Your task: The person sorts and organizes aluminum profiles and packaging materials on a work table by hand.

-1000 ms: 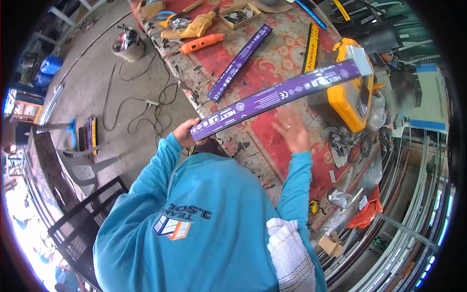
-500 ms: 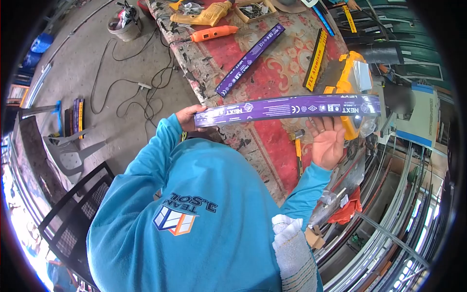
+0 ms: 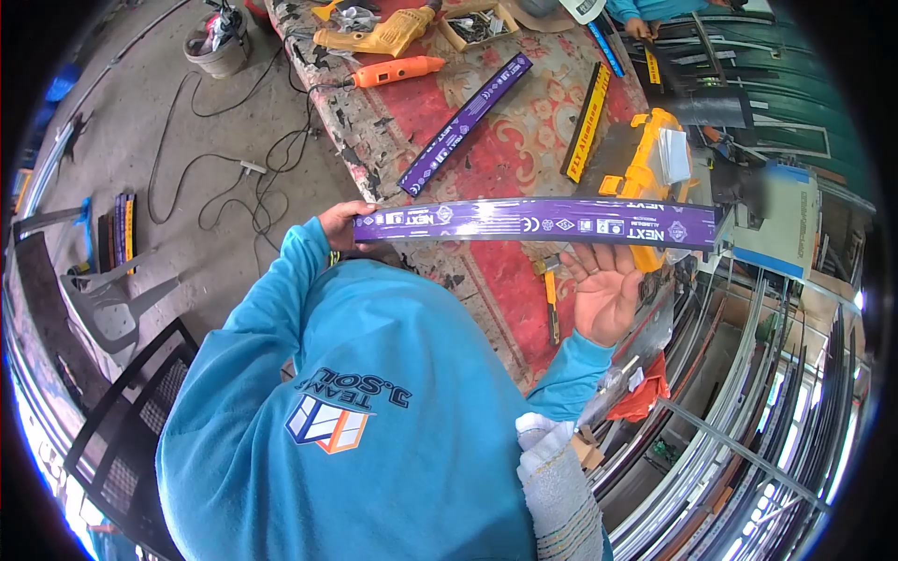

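A long aluminum profile [image 3: 486, 222] in purple printed film is held up level across the view, above the table. My left hand [image 3: 342, 226] is closed around its left end. My right hand [image 3: 606, 292] is open with the palm turned up, its fingers stretched toward the profile's lower edge near the right end. The fingertips meet or pass behind that edge; I cannot tell whether they bear weight. Beyond it a second purple profile [image 3: 465, 123] and a yellow-and-black profile [image 3: 586, 123] lie on the table. Beside my right hand is a yellow-handled hammer [image 3: 552, 304].
The worn red patterned table [image 3: 398, 126] carries an orange rotary tool [image 3: 399, 71], a yellow power tool [image 3: 379, 35], a box of small parts [image 3: 479, 25] and a yellow case [image 3: 645, 154]. Cords [image 3: 253, 168] cross the floor. Another person's hand [image 3: 640, 29] shows at top right.
The whole view has shifted slightly, so the table and tools appear further left. The raised profile stays in my left hand and looks straighter; my right hand remains open near it.
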A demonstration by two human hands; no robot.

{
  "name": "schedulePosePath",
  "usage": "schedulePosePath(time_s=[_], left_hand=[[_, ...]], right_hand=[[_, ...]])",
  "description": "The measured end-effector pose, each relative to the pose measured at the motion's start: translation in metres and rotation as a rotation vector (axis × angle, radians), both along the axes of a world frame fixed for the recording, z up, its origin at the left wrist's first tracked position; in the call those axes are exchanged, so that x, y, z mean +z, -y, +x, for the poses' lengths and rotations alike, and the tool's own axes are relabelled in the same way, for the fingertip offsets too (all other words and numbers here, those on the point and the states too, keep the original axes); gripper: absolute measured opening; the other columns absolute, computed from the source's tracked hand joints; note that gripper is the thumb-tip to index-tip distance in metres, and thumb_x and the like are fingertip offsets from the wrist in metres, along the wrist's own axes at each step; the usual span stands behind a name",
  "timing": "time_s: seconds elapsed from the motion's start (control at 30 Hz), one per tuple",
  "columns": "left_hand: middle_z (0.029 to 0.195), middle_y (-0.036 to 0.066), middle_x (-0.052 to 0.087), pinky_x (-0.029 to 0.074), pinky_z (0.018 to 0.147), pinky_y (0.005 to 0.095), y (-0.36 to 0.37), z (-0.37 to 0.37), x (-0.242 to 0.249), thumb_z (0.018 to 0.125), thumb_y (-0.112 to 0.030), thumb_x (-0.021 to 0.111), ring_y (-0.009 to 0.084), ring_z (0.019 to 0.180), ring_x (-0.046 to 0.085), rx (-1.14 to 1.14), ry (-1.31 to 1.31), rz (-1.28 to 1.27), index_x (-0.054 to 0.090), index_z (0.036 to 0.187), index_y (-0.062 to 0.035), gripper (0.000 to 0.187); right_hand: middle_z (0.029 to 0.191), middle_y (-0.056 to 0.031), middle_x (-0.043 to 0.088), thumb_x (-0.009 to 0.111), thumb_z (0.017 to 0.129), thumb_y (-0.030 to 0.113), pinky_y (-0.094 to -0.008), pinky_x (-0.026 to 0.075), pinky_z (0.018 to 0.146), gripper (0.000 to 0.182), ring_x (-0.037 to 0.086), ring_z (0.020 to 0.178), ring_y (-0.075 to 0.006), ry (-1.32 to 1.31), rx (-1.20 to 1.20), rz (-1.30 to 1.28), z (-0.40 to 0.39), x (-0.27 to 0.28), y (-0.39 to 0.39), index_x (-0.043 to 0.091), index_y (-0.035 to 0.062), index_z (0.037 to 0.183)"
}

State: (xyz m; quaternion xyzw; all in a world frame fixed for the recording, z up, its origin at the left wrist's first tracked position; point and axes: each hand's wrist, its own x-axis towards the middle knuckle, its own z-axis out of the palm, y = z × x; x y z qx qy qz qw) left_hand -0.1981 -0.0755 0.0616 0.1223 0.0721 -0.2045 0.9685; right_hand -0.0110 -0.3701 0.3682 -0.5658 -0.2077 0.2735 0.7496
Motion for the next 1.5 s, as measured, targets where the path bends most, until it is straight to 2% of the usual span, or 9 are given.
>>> schedulePosePath(time_s=[0.3, 0.7, 0.87, 1.0, 1.23, 1.3, 1.33, 1.43, 1.5], left_hand=[[0.088, 0.012, 0.065, 0.041, 0.053, 0.0323, -0.008, -0.007, 0.002, 0.086, -0.040, 0.061, 0.0210, 0.059, 0.053, 0.027, -0.057, 0.066, 0.059, 0.116, -0.0005, 0.050], [0.090, 0.014, 0.065, 0.044, 0.054, 0.0347, -0.003, -0.010, 0.006, 0.085, -0.037, 0.063, 0.0222, 0.059, 0.055, 0.084, -0.097, 0.076, 0.058, 0.116, -0.0004, 0.048], [0.102, 0.014, 0.066, 0.052, 0.071, 0.0376, 0.002, -0.011, 0.008, 0.080, -0.036, 0.067, 0.0254, 0.085, 0.064, 0.087, -0.167, 0.178, 0.056, 0.122, -0.0005, 0.056], [0.105, 0.015, 0.065, 0.052, 0.075, 0.0390, 0.015, 0.000, 0.024, 0.078, -0.035, 0.067, 0.0257, 0.087, 0.064, 0.058, -0.119, 0.186, 0.052, 0.127, 0.0011, 0.063], [0.126, 0.011, 0.061, 0.047, 0.096, 0.0392, 0.034, 0.028, 0.063, 0.074, -0.010, 0.075, 0.0221, 0.114, 0.058, 0.330, 0.071, 0.631, 0.063, 0.122, -0.0053, 0.050], [0.127, 0.011, 0.060, 0.043, 0.101, 0.0379, 0.036, 0.032, 0.094, 0.069, 0.001, 0.077, 0.0224, 0.119, 0.055, 0.509, 0.235, 0.906, 0.066, 0.119, -0.0082, 0.051], [0.131, 0.011, 0.057, 0.039, 0.105, 0.0394, 0.036, 0.033, 0.117, 0.062, 0.001, 0.078, 0.0262, 0.123, 0.052, 0.575, 0.349, 1.288, 0.063, 0.122, -0.0092, 0.062], [0.130, 0.010, 0.057, 0.038, 0.105, 0.0406, 0.037, 0.032, 0.132, 0.059, 0.002, 0.077, 0.0297, 0.123, 0.050, 0.620, 0.517, 1.657, 0.061, 0.123, -0.0094, 0.067], [0.126, 0.009, 0.058, 0.036, 0.105, 0.0411, 0.045, 0.029, 0.137, 0.058, 0.002, 0.077, 0.0307, 0.119, 0.051, 0.609, 0.470, 1.703, 0.060, 0.125, -0.0102, 0.070]], right_hand=[[0.137, -0.0254, 0.050, 0.044, 0.099, 0.053, -0.0517, 0.046, 0.100, 0.074, 0.052, 0.125, -0.0396, -0.005, 0.042, -0.016, 0.000, -0.008, -0.001, 0.032, -0.0040, 0.144], [0.134, -0.0261, 0.053, 0.044, 0.100, 0.047, -0.0509, 0.047, 0.101, 0.066, 0.053, 0.124, -0.0396, -0.017, 0.070, 0.004, 0.004, -0.010, -0.001, 0.039, -0.0058, 0.138], [0.133, -0.0229, 0.054, 0.045, 0.100, 0.048, -0.0508, 0.047, 0.099, 0.065, 0.056, 0.121, -0.0359, -0.022, 0.062, 0.020, 0.002, -0.008, 0.000, 0.039, -0.0026, 0.140], [0.133, -0.0225, 0.054, 0.048, 0.099, 0.045, -0.0506, 0.047, 0.100, 0.064, 0.054, 0.123, -0.0355, 0.073, 0.046, 0.016, 0.007, -0.003, 0.004, 0.038, -0.0021, 0.141], [0.145, -0.0286, 0.040, 0.050, 0.094, 0.058, -0.0536, 0.037, 0.109, 0.080, 0.045, 0.131, -0.0392, 0.032, -0.205, 0.142, 0.012, -0.004, 0.021, 0.035, -0.0030, 0.144], [0.146, -0.0275, 0.040, 0.054, 0.091, 0.061, -0.0525, 0.034, 0.111, 0.084, 0.044, 0.132, -0.0389, 0.026, -0.172, 0.248, 0.017, -0.007, 0.031, 0.035, 0.0003, 0.145], [0.146, -0.0277, 0.040, 0.054, 0.090, 0.063, -0.0549, 0.033, 0.111, 0.085, 0.044, 0.133, -0.0400, 0.043, -0.167, 0.249, 0.015, -0.004, 0.032, 0.037, -0.0001, 0.145], [0.145, -0.0281, 0.040, 0.052, 0.090, 0.063, -0.0568, 0.033, 0.111, 0.085, 0.043, 0.133, -0.0406, 0.005, -0.145, 0.317, 0.012, -0.002, 0.041, 0.037, -0.0005, 0.144], [0.145, -0.0286, 0.041, 0.050, 0.092, 0.063, -0.0573, 0.033, 0.112, 0.083, 0.044, 0.132, -0.0406, 0.004, -0.139, 0.322, 0.013, -0.001, 0.045, 0.038, -0.0009, 0.144]])
